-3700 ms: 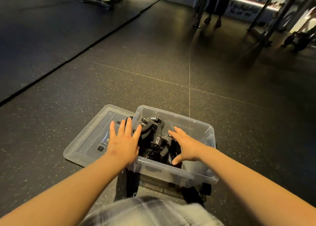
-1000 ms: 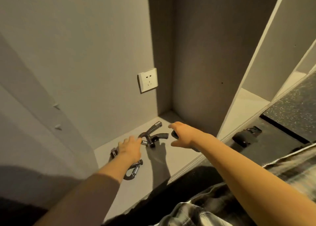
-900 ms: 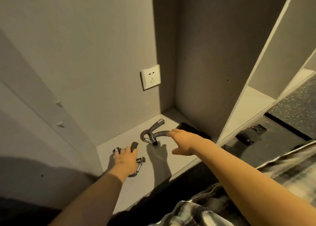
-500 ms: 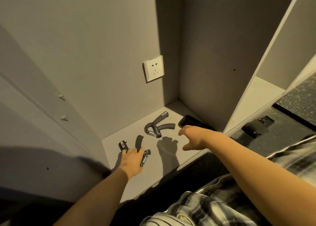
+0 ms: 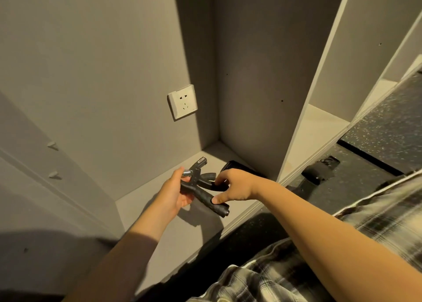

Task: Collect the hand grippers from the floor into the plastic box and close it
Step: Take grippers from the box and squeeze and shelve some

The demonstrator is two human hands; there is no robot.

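Note:
My left hand holds a dark hand gripper just above the pale cabinet shelf; its metal spring shows by my thumb and one long handle points right. My right hand meets it from the right, thumb on that long handle. Its fingers curl round the dark handle of a second hand gripper, which sits just behind the first. The plastic box is out of view.
A black phone lies on the shelf behind my right hand. A white wall socket is on the back panel. A white divider bounds the compartment on the right, with dark speckled floor beyond it.
The view has swung from the box on the gym floor to this cabinet. My left hand has lifted a gripper off the shelf, and my right hand has moved left onto the grippers.

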